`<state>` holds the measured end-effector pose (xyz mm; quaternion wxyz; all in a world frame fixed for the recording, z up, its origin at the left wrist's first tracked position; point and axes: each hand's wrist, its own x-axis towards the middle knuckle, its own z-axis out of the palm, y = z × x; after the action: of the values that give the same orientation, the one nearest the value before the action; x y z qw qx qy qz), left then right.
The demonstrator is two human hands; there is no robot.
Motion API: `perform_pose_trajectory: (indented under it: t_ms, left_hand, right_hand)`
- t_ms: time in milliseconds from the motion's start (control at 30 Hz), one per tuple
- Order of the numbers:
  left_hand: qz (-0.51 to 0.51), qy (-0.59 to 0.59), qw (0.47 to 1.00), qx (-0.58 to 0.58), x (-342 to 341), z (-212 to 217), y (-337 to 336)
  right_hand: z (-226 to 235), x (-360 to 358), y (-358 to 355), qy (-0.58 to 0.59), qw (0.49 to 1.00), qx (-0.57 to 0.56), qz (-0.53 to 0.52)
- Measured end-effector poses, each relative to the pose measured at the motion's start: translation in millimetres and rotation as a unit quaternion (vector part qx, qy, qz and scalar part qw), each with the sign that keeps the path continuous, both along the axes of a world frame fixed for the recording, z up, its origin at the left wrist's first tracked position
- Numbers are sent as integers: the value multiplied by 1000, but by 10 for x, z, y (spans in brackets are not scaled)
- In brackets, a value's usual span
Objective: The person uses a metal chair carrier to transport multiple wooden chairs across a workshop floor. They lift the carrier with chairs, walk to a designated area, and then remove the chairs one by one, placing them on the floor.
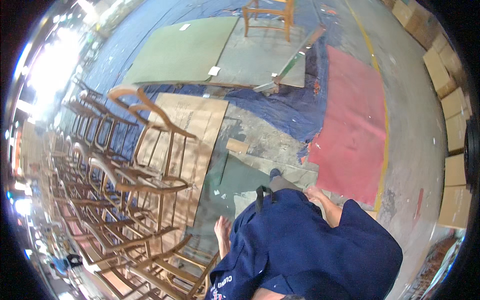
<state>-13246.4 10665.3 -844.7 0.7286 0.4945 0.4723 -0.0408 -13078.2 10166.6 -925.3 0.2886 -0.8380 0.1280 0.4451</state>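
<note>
My left hand (223, 228) hangs beside my dark blue clothing, loosely open, with nothing seen in it. Nearest to it are wooden chair frames (172, 267) on the left. My right hand (314, 194) hangs at my other side, also loose and with no object visible in it; its fingers are small in the picture. A curved-back wooden chair frame (162, 170) stands farther forward on the left, apart from both hands. One shoe (274, 173) shows in front of me on the floor.
Many chair frames crowd the left side. Flat cardboard (192, 117), a dark green sheet (235, 182) and a red mat (350, 130) lie on the floor. Ahead, a wooden chair (270, 15) stands on a green-grey board (185, 50). Cardboard boxes (456, 175) line the right.
</note>
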Motion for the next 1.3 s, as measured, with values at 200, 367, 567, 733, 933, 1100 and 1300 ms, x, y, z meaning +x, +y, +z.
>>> perform_pose_trajectory:
  t_ms: [200,367,567,733,933,1100,1300]
  left_hand:
    - [-365,31,897,246,2871,224,-435]
    - [-307,-17,941,138,3691,-52,-572]
    - [-574,-129,753,295,4054,-726,-799]
    - [-661,-107,668,324,4509,-1558,-861]
    - [-586,-128,631,491,6005,-1713,-1508]
    - [-316,-103,929,161,7791,-763,-2230]
    - [-117,-6,975,186,7903,19,-2323]
  right_hand:
    - [356,1110,-544,-55,953,84,-287]
    - [903,1895,-927,-132,896,111,-410]
    - [1384,3125,-1477,-182,835,162,-493]
    - [2345,5042,-2011,-327,777,201,-499]
    - [3614,7483,-2484,-425,741,273,-441]
    - [4424,9251,-2512,-438,771,364,-286]
    - [4997,11536,-2304,-460,806,277,-248]
